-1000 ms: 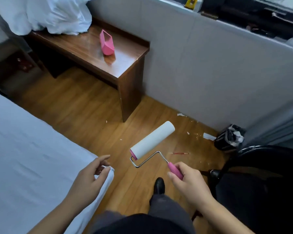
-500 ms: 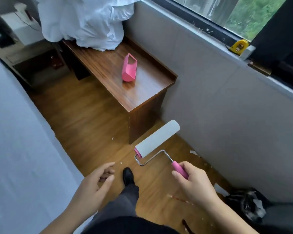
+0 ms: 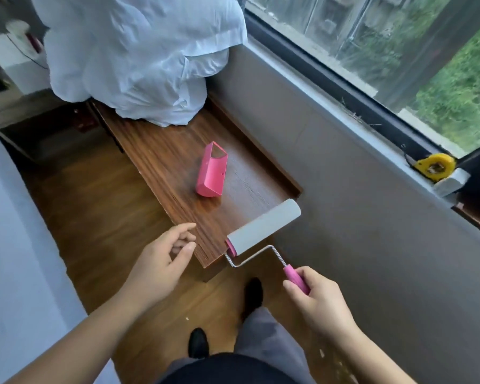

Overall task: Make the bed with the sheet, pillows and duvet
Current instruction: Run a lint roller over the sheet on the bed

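Observation:
My right hand (image 3: 320,303) grips the pink handle of a lint roller (image 3: 263,227), whose white roll hangs over the near end of a wooden bench (image 3: 178,173). My left hand (image 3: 161,261) is open, fingers spread, just left of the bench's near corner and holding nothing. A pink roller cover (image 3: 211,173) lies on the bench top. A heap of white bedding (image 3: 139,56) is piled at the bench's far end. The bed with its white sheet (image 3: 14,245) runs along the left edge.
A grey wall under a window ledge runs along the right, with a yellow tape measure (image 3: 434,166) on the ledge. Wooden floor (image 3: 94,217) lies between bed and bench. My two feet in dark shoes stand below. A bedside unit (image 3: 14,59) sits far left.
I have walked toward the bench and the view has lifted. Both hands now reach its near end, with the roller carried over the bench corner. The bin and chair have left the view.

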Tool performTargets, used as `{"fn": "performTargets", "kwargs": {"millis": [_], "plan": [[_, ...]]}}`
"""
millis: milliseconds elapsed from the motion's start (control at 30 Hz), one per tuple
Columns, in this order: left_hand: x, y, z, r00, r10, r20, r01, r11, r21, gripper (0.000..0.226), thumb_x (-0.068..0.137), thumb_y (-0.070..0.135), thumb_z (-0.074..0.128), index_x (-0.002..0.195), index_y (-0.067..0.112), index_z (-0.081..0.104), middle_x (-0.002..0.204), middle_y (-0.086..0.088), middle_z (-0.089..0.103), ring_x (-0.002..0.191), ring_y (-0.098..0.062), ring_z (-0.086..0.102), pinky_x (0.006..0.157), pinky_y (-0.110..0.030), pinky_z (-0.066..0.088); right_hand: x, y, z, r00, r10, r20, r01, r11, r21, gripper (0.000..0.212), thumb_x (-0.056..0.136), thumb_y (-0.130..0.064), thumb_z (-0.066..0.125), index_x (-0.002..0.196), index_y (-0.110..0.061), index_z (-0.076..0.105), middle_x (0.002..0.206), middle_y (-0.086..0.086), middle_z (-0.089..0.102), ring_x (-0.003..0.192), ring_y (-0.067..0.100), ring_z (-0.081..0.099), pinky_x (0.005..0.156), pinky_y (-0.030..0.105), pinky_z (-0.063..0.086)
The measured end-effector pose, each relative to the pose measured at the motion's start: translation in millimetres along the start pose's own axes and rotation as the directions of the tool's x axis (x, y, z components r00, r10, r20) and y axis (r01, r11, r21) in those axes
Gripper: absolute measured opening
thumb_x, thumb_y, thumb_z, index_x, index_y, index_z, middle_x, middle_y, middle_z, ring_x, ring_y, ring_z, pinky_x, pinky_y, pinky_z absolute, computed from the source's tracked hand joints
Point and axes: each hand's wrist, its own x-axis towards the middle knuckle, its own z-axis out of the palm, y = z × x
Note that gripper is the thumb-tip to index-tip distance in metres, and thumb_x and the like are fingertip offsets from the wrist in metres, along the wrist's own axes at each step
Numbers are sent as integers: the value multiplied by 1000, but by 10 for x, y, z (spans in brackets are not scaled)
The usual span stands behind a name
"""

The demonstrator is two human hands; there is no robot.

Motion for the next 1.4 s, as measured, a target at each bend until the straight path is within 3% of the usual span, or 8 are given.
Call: {"fn": "performTargets", "kwargs": {"millis": [200,467,600,700,1000,1133,1300,1400], "plan": [[757,-149,173,975,-214,-68,216,976,20,37,98,36,51,134,38,49,114,23,59,105,5,56,82,-9,43,1433,-163,-154,987,-85,133,93,994,-59,11,91,-44,60,85,-34,58,72,-10,66,66,7,62,60,30,53],[1963,28,493,882,-434,-182,437,899,-26,42,97,33,54,139,30,48,122,14,56,107,-2,55,93,-23,50,2997,-464,-546,914,-244,325,299,945,-133,11,94,-43,62,88,-37,54,73,-14,60,69,2,58,57,17,44],[2442,-60,680,833,-512,-207,521,853,-15,77,85,51,67,149,37,26,152,6,32,134,-15,41,106,-44,45,3369,-516,-702,916,-242,320,302,941,-152,15,92,-40,66,92,-39,51,72,-18,57,70,-1,56,55,12,37],[2731,-230,790,794,-590,-145,599,800,32,88,82,55,69,152,31,21,155,-2,28,139,-24,38,107,-46,42,3482,-510,-744,924,-232,304,289,944,-161,14,92,-39,66,94,-36,53,74,-19,57,70,-1,56,55,12,35],[2752,-481,730,750,-657,-77,629,744,-227,42,100,24,51,141,27,45,128,-4,60,106,-19,61,91,-36,54,3280,-481,-731,939,-228,258,262,960,-103,20,93,-33,63,104,-41,48,75,-20,58,79,-6,57,60,11,42],[2499,-491,483,754,-657,-8,579,670,-465,30,104,22,44,130,34,51,107,10,62,92,-8,63,64,-25,57,3171,-563,-645,915,-333,229,360,929,-89,19,95,-38,59,114,-41,56,90,-29,59,91,-10,56,71,5,40],[2145,-679,126,784,-617,-67,554,745,-370,35,106,26,37,136,38,51,126,10,57,109,-8,54,86,-25,47,3110,-805,-489,891,-375,256,372,926,63,23,99,-40,47,118,-36,59,89,-25,65,74,0,63,67,12,46],[1951,-799,-70,788,-608,-99,541,759,-362,37,106,24,36,136,41,50,129,10,56,104,-1,51,78,-17,42,3098,-955,-397,899,-329,290,294,943,158,21,102,-33,46,119,-34,60,87,-6,67,58,10,61,58,28,53]]}}
